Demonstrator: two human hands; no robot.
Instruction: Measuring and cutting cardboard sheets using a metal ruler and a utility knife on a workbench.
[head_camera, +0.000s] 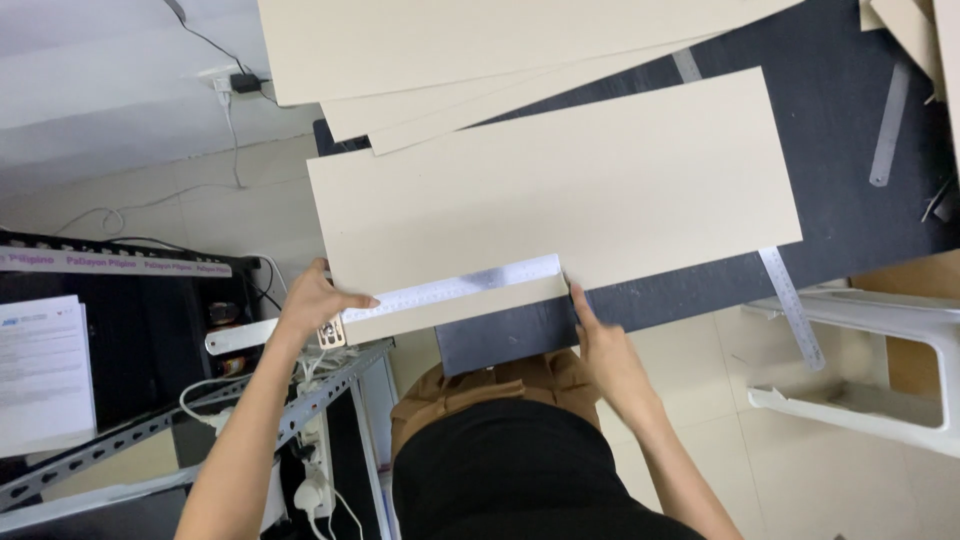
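**A:** What do the hands have?

**B:** From my feed, the left hand (312, 302), left of centre, lies flat with its fingers spread, pressing down the left end of a steel ruler (452, 288). It's not closed around anything. The right hand (603, 345), just right of centre, touches the ruler's right end at the near edge of the beige board (560, 190); its grip I can't tell, as the fingertips are hidden against the board edge. The ruler lies along the lower edge of that board, mid-frame, with a narrow strip of board showing below it.

**A:** What worries you?

**B:** I judge the ruler could pivot. It's held only at its ends, and uneven pressure would swing one end off its line. The board's left part overhangs the dark bench (850, 170), so leaning on that corner could tip or slide the board.

**A:** Room around it?

**B:** Tight at the top, where more beige sheets (480, 50) overlap the board's upper left corner. A second ruler (792, 305) hangs off the bench edge at lower right and could be knocked off. A third ruler (888, 125) lies at upper right. Open bench shows to the right of the board. A metal rack (150, 430) and cables crowd the lower left.
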